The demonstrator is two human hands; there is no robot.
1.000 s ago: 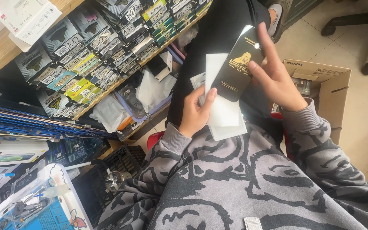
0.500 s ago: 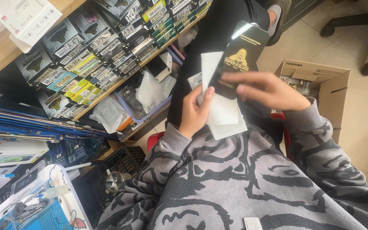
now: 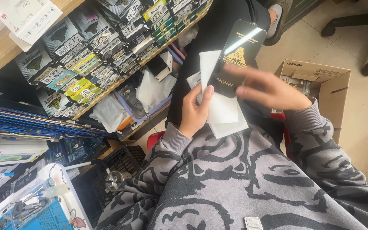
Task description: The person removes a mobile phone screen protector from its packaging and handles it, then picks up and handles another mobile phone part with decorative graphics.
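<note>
My left hand (image 3: 196,111) grips a black glossy screen-protector sheet (image 3: 236,55) with a yellow emblem, together with white paper sleeves (image 3: 222,111) behind it, held up over my lap. My right hand (image 3: 269,88) is blurred with motion, fingers spread and pointing left across the lower part of the black sheet; it holds nothing that I can see. Both arms wear grey sleeves with a black swirl pattern.
A wooden shelf (image 3: 5,51) at left carries rows of boxed screen protectors (image 3: 86,55), with clear plastic bags (image 3: 152,89) on the shelf below. An open cardboard box (image 3: 326,83) stands on the tiled floor at right. A blue tool mat (image 3: 43,215) lies at bottom left, and a chair base (image 3: 363,25) at top right.
My right hand has come down from the upper edge of the black sheet and now sweeps across its lower part. The left hand keeps the sheet and papers in place.
</note>
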